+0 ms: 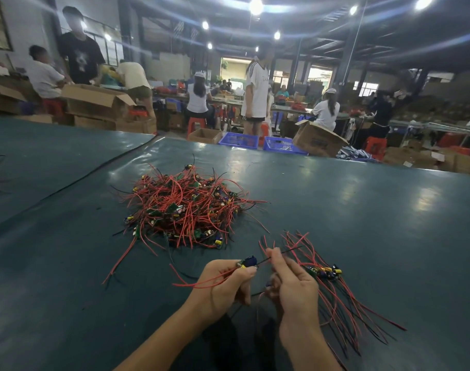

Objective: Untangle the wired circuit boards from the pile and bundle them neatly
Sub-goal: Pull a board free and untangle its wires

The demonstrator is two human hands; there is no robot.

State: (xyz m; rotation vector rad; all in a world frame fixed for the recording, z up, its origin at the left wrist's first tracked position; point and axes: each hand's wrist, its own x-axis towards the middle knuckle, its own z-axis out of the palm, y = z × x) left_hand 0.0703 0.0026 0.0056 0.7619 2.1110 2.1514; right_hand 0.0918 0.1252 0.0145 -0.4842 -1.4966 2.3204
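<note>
A tangled pile [187,207] of small green circuit boards with red and black wires lies on the dark green table, ahead and left of my hands. My left hand [224,285] pinches one small circuit board [248,261] with a blue capacitor, its red wires trailing left. My right hand [295,283] pinches that board's black wire [266,259] between thumb and forefinger. Just right of my right hand lies a sorted bundle [327,273] of boards, their wires fanned out toward the near right.
The green table covering [362,210] stretches wide on all sides, with a seam running diagonally at left. Beyond the far edge stand cardboard boxes [318,141], blue crates [239,140], red stools and several people at other benches.
</note>
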